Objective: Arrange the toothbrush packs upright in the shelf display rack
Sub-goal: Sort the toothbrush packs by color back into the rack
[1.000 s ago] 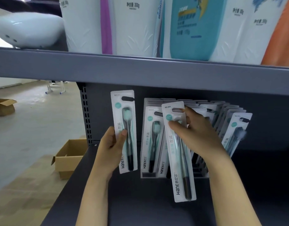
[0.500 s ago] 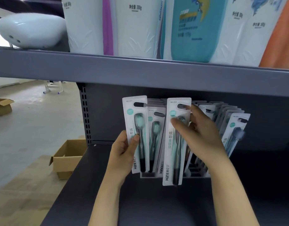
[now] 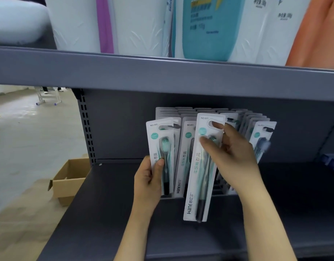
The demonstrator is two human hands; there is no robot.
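Display rack (image 3: 221, 193) sits on the dark grey shelf (image 3: 105, 213), against the back panel; taken as landmark. Rows of toothbrush packs (image 3: 186, 113) stand upright in it, fanned toward the right; rightmost pack (image 3: 264, 140) leans outward at the rack's right end. Left hand (image 3: 148, 182) at the rack's left front corner, thumb curled over the face of one pack (image 3: 161, 147), fingers behind it; that pack upright, its lower end down at the rack's front edge, just in front of the leftmost row. Whether it is seated in a slot cannot be told. Right hand (image 3: 232, 157) in front of the rack's middle, pinching a second pack (image 3: 202, 176) near its top: thumb on the printed face, a fingertip showing through the hang hole. This pack tilts slightly, top to the right, and its bottom hangs below and in front of the rack's front edge, clear of the shelf surface. Both held packs read "NO.911" and show teal brush heads. Above the rack, the upper shelf (image 3: 162, 76) carries white, teal and orange bags (image 3: 205, 29). Left of the rack, beyond the shelf edge, an open cardboard box (image 3: 68, 181) on the floor.
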